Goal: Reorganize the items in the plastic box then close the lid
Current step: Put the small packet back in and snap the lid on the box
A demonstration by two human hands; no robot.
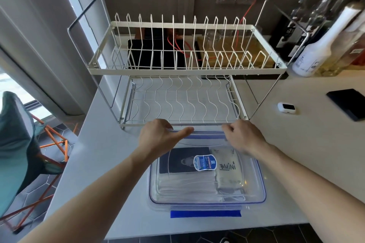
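Note:
A clear plastic box (258,187) with a blue-trimmed lid (205,204) lying on top stands on the white counter close to me. Through the lid I see a dark booklet (177,161), a stack of white masks (185,185) and a beige "MINI" packet (229,167). A blue oval sticker (204,162) sits on the lid. My left hand (158,137) grips the lid's far-left edge, fingers curled over it, thumb lying along the top. My right hand (244,136) grips the far-right edge, fingers curled down. The blue near-side latch (205,213) sticks out flat.
A white two-tier wire dish rack (185,69) stands just behind the box, its lower front bar touching distance from my knuckles. Bottles (324,45) crowd the back right. A small white device (286,107) and a dark phone (349,103) lie to the right. A folding chair (17,144) stands left of the counter.

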